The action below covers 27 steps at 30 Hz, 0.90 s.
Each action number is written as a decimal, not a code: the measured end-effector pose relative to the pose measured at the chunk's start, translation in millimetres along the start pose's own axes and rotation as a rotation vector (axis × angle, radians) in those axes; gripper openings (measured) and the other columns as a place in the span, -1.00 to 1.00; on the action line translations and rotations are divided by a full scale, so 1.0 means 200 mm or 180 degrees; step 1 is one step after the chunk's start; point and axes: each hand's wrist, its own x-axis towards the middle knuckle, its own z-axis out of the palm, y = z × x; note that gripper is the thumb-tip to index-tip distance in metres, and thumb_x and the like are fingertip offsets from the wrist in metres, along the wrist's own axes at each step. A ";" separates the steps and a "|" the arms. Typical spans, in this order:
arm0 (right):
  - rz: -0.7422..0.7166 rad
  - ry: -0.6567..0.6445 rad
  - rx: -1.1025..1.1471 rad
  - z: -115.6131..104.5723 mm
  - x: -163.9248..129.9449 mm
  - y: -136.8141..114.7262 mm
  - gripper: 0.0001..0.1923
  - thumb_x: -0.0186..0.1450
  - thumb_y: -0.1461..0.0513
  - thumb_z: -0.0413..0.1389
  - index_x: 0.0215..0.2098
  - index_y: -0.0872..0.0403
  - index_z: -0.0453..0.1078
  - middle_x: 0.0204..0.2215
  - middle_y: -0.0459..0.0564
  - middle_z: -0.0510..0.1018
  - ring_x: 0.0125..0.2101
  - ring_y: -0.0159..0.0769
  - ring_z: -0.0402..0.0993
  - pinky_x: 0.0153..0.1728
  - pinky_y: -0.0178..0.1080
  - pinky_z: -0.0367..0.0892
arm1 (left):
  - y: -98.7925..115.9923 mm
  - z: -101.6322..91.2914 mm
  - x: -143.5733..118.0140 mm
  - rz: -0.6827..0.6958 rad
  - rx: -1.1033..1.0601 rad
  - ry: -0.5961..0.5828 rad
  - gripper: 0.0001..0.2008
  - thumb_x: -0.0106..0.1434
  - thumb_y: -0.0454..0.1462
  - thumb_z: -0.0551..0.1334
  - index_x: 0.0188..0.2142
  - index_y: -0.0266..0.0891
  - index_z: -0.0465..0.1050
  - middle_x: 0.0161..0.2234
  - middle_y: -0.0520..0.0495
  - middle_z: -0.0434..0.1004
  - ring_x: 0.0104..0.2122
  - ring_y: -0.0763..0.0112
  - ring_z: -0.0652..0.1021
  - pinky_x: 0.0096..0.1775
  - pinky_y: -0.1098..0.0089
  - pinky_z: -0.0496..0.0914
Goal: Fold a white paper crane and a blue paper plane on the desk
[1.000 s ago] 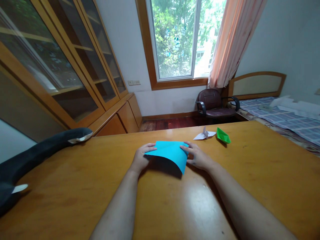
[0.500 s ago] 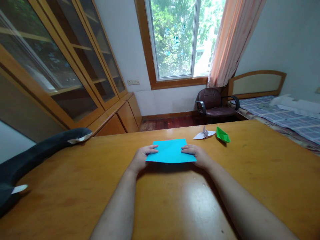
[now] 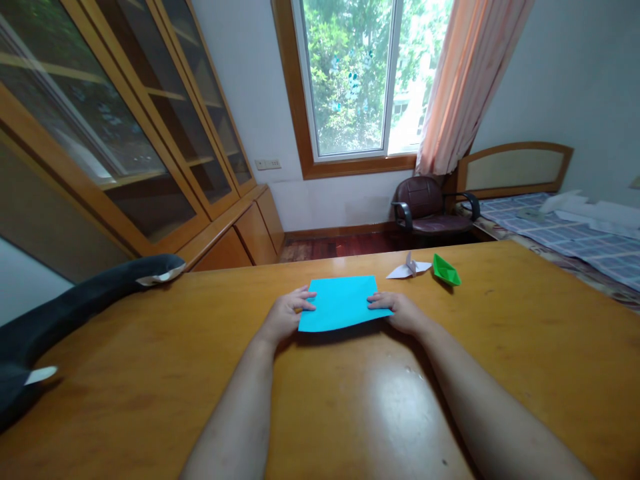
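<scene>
I'm watching the left hand (image 3: 285,316) and the right hand (image 3: 404,313) holding the blue sheet (image 3: 343,303) by opposite sides, each grip resting fingers-on-top, while its near edge is bowing above the bench (image 3: 330,400). It's looking light, bendy and easily creased, so those sides are probably suiting a gentle hold

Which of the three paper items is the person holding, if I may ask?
The blue sheet, held at opposite sides by the left hand and right hand; the white folded paper and green paper boat lie untouched farther away.
</scene>
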 end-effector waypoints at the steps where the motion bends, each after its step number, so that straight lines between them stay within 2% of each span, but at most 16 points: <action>1: -0.0002 -0.0051 -0.0024 0.00 0.00 0.00 -0.69 0.11 0.32 0.16 -0.19 -0.02 0.60 -0.07 0.09 0.58 -0.02 -0.03 0.49 0.14 0.10 0.22 | -0.01 0.00 0.00 -0.0006 0.0082 -0.0056 -0.86 0.01 -0.19 0.40 -0.42 -0.19 0.64 -0.02 -0.25 0.55 0.15 0.00 0.38 0.15 -0.02 0.27; 5: 0.0069 -0.0081 -0.0091 -0.01 0.00 0.01 -0.63 0.07 0.37 0.14 -0.20 -0.03 0.60 -0.06 0.07 0.58 0.00 -0.04 0.48 0.17 0.07 0.21 | -0.05 0.00 0.01 0.0071 0.0390 -0.0228 -0.89 0.02 -0.19 0.39 -0.45 -0.16 0.64 -0.04 -0.22 0.57 0.15 0.00 0.39 0.15 -0.03 0.27; 9: 0.0180 0.0117 0.0009 -0.02 -0.01 0.00 -0.63 0.09 0.35 0.12 -0.17 0.00 0.59 -0.05 0.07 0.57 0.01 -0.04 0.47 0.14 0.06 0.24 | -0.06 0.01 0.01 0.0111 0.0213 -0.0048 -0.84 0.06 -0.16 0.36 -0.41 -0.18 0.64 -0.07 -0.23 0.59 0.11 0.02 0.44 0.13 -0.01 0.30; 13: 0.0472 0.0239 0.0318 -0.02 0.00 -0.03 -0.71 0.12 0.30 0.10 -0.23 0.02 0.59 -0.12 0.05 0.62 -0.06 -0.08 0.52 0.10 0.02 0.28 | -0.02 0.02 0.00 0.0015 -0.0008 0.0095 -0.79 0.05 -0.14 0.37 -0.36 -0.22 0.63 -0.15 -0.21 0.63 0.02 0.08 0.52 0.12 0.07 0.32; 15: 0.0705 0.0342 0.0463 -0.02 0.01 -0.06 -0.75 0.13 0.24 0.11 -0.27 0.04 0.59 -0.19 0.04 0.64 -0.15 -0.10 0.54 0.02 -0.02 0.34 | 0.01 0.02 0.01 -0.0097 -0.0074 0.0087 -0.76 0.06 -0.14 0.37 -0.33 -0.24 0.63 -0.19 -0.18 0.64 -0.05 0.10 0.56 0.11 0.09 0.33; 18: 0.0923 0.0365 0.0783 -0.04 0.02 -0.09 -0.77 0.12 0.14 0.15 -0.37 0.08 0.58 -0.37 0.00 0.64 -0.34 -0.18 0.53 -0.22 -0.14 0.41 | 0.05 0.02 0.01 -0.0229 -0.0240 -0.0002 -0.70 0.12 -0.12 0.32 -0.24 -0.28 0.62 -0.18 -0.16 0.64 -0.14 0.13 0.59 0.03 0.13 0.40; 20: 0.1111 0.0385 0.1056 -0.05 0.02 -0.10 -0.74 0.09 0.09 0.17 -0.46 0.12 0.55 -0.54 -0.05 0.56 -0.51 -0.29 0.43 -0.43 -0.24 0.35 | 0.07 0.02 0.01 -0.0298 -0.0341 -0.0015 -0.66 0.14 -0.10 0.31 -0.20 -0.30 0.60 -0.17 -0.16 0.64 -0.16 0.13 0.59 -0.01 0.14 0.43; 22: 0.1367 0.0494 0.1252 -0.05 0.02 -0.11 -0.71 0.05 0.05 0.20 -0.53 0.14 0.51 -0.67 -0.11 0.45 -0.63 -0.39 0.28 -0.58 -0.31 0.20 | 0.09 0.03 0.01 -0.0347 -0.0430 0.0021 -0.64 0.14 -0.09 0.31 -0.19 -0.31 0.60 -0.15 -0.17 0.63 -0.15 0.12 0.59 -0.01 0.15 0.42; 24: 0.1540 0.0587 0.1353 -0.05 0.03 -0.10 -0.70 0.02 0.04 0.23 -0.56 0.13 0.48 -0.72 -0.14 0.37 -0.68 -0.44 0.18 -0.63 -0.33 0.09 | 0.10 0.03 0.01 -0.0376 -0.0537 0.0052 -0.63 0.13 -0.07 0.32 -0.19 -0.31 0.60 -0.14 -0.17 0.63 -0.13 0.11 0.58 0.00 0.14 0.41; 27: 0.1461 0.0683 0.1512 -0.05 0.03 -0.11 -0.71 -0.01 0.04 0.28 -0.54 0.11 0.51 -0.65 -0.10 0.46 -0.62 -0.39 0.27 -0.57 -0.30 0.18 | 0.12 0.03 0.01 -0.0411 -0.0678 0.0056 -0.62 0.11 -0.05 0.33 -0.20 -0.29 0.60 -0.15 -0.17 0.63 -0.11 0.10 0.57 0.02 0.13 0.41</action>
